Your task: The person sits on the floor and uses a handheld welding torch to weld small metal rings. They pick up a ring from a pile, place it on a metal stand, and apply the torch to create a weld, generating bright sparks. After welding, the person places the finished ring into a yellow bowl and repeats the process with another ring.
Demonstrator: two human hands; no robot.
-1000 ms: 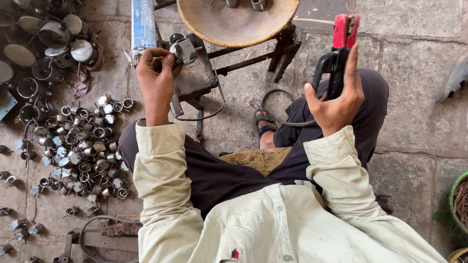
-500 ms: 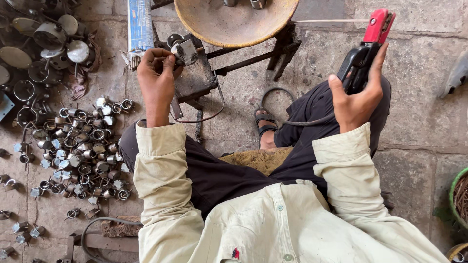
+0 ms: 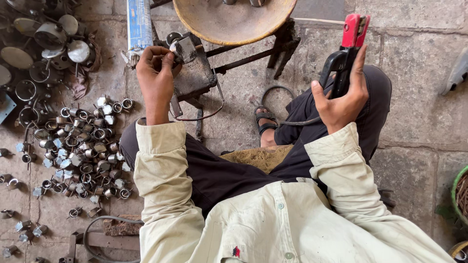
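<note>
L hand (image 3: 155, 73) fingertips pinch small metal piece (image 3: 184, 48); R hand (image 3: 341, 95) wraps welding clamp (image 3: 347, 48)

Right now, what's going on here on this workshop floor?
A seated person's left hand holds a small metal piece against a block below a rusty bowl. The right hand grips a black and red clamp tool, raised clear. Small metal rings lie heaped at left.
</note>
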